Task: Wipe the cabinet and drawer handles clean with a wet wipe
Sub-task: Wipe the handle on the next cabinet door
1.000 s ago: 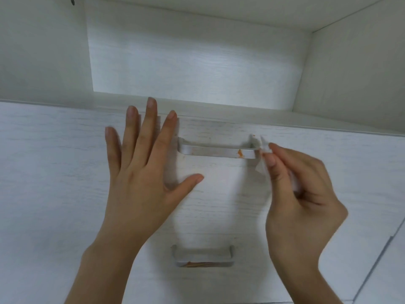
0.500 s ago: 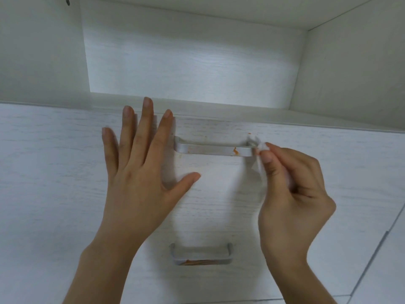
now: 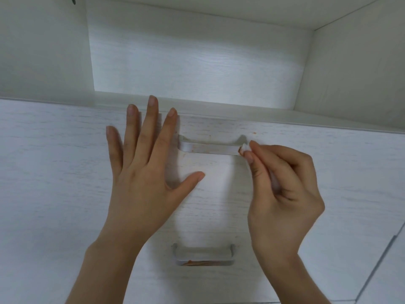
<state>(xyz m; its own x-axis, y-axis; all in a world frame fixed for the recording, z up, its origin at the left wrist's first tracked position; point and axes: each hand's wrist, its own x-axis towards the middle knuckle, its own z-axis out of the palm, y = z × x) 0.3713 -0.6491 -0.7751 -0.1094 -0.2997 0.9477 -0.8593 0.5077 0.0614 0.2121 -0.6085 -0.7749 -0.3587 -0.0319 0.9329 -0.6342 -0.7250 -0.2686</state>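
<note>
I see my left hand (image 3: 144,172) lying flat against the upper drawer front (image 3: 65,172), fingers straight and slightly spread, thumb splayed out to the right, just left of the upper handle (image 3: 208,148). That handle is a flat metal strap with a brushed, satiny sheen, bent at both ends where it meets the panel — a shallow bridge shape. My right hand (image 3: 282,185) pinches a small wad of white wet wipe (image 3: 245,148) between thumb and forefinger, the other fingers curled in toward the palm; more of the wipe shows as a pale fold inside the curl. The wad is pressed against the right end of the upper handle, and there is an orange-brown smear right where they touch. A few tiny orange specks sit on the panel just above and to the right of that end.

The drawer front is white laminate with a fine horizontal wood-grain texture, matte and slightly streaked. Lower down, the second handle (image 3: 203,256) has the same strap shape, and a line of orange-brown grime runs along its lower edge. Above the drawers opens a cabinet recess (image 3: 197,66) — a plain box of the same pale grained board, its back wall lit brighter at the middle. A small round fitting (image 3: 73,0) sits high on its left wall.
</note>
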